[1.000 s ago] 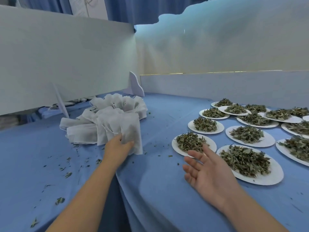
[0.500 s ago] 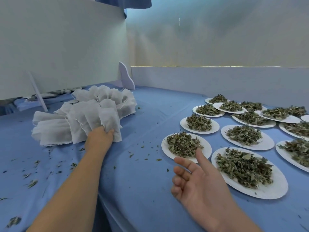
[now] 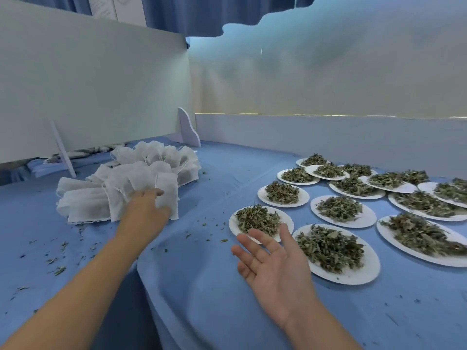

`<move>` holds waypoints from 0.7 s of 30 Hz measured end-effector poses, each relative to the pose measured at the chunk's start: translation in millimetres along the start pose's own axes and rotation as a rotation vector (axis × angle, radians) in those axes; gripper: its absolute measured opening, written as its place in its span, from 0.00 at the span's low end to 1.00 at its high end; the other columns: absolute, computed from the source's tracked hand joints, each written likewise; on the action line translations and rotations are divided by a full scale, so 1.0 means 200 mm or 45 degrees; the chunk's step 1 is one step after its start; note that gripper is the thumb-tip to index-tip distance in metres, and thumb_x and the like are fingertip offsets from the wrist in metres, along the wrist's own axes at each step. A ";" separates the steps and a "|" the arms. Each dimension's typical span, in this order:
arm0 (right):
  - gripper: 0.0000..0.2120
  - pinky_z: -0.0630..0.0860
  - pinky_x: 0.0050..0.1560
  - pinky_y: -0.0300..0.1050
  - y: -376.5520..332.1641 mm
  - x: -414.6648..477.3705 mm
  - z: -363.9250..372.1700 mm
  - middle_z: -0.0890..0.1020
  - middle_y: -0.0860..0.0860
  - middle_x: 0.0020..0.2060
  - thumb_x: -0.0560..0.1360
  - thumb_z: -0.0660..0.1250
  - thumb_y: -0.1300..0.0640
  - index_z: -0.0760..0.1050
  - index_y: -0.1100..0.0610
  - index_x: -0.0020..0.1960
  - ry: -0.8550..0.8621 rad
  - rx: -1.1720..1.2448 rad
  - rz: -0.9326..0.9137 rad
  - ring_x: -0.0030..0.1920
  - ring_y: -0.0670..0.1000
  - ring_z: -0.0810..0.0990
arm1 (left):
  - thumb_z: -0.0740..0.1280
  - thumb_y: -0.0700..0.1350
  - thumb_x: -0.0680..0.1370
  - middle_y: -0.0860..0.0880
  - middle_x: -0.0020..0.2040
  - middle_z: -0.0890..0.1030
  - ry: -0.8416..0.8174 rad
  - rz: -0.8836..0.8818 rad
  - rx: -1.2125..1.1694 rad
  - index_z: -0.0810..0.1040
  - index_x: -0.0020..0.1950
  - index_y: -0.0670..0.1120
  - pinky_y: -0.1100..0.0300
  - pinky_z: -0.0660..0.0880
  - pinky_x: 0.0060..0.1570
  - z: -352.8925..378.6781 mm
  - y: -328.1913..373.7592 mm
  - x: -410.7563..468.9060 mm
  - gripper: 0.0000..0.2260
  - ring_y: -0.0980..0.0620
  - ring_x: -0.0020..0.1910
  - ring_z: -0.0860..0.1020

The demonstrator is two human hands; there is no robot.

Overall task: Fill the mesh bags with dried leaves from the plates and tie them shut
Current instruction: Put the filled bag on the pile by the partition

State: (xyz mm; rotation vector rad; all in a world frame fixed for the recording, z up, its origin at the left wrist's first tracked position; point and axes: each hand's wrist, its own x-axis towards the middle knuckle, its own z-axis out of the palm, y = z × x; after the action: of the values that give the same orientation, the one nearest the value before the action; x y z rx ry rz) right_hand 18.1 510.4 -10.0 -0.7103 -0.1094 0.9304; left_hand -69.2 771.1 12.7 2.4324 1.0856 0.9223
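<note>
Left hand [image 3: 145,210] has pushed further into the bags [image 3: 83,198] — thumb across front bag [image 3: 168,189], fingers tucked behind, gripping it. Right hand [image 3: 275,269] palm up, fingers spread wider, holding nothing — just beside nearest plate [image 3: 233,226] of leaves [image 3: 257,219].

Bare forearms [image 3: 83,286], bare left hand [image 3: 145,210], bare right hand [image 3: 274,263]

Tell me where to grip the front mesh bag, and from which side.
Pinch the mesh bag by its lower right corner, coming from the near side. It lies flat atop the pile with that corner free, so it should peel off alone.
</note>
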 end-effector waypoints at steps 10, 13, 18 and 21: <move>0.26 0.76 0.44 0.49 -0.32 -0.41 -0.21 0.84 0.59 0.52 0.74 0.62 0.39 0.77 0.61 0.57 0.010 0.026 -0.179 0.49 0.59 0.84 | 0.67 0.40 0.76 0.57 0.35 0.81 -0.378 0.363 -0.664 0.81 0.42 0.56 0.70 0.72 0.33 0.02 0.84 -0.67 0.10 0.57 0.33 0.78; 0.25 0.76 0.44 0.49 -0.50 -0.61 -0.32 0.84 0.60 0.52 0.75 0.61 0.39 0.76 0.61 0.56 0.052 0.001 -0.308 0.48 0.59 0.84 | 0.67 0.39 0.76 0.56 0.33 0.81 -0.542 0.454 -0.819 0.82 0.41 0.56 0.72 0.71 0.32 0.09 1.11 -0.83 0.12 0.58 0.31 0.78; 0.25 0.77 0.46 0.49 -0.76 -1.00 -0.55 0.84 0.59 0.52 0.77 0.58 0.40 0.74 0.60 0.58 0.188 -0.105 -0.524 0.52 0.58 0.84 | 0.64 0.42 0.77 0.50 0.30 0.80 -0.833 0.616 -0.981 0.81 0.42 0.60 0.67 0.69 0.28 0.22 1.57 -1.09 0.13 0.59 0.28 0.74; 0.24 0.77 0.45 0.49 -0.90 -1.22 -0.70 0.84 0.58 0.52 0.78 0.57 0.40 0.74 0.61 0.58 0.294 -0.174 -0.631 0.51 0.57 0.84 | 0.63 0.42 0.78 0.50 0.29 0.79 -0.941 0.736 -1.026 0.81 0.43 0.61 0.68 0.68 0.27 0.28 1.81 -1.26 0.14 0.60 0.26 0.73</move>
State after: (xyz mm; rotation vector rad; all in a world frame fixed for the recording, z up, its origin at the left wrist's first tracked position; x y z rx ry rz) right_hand 47.4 181.6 41.6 -0.8629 -0.1374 0.3666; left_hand 38.9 341.9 51.5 2.0539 -0.2386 0.3755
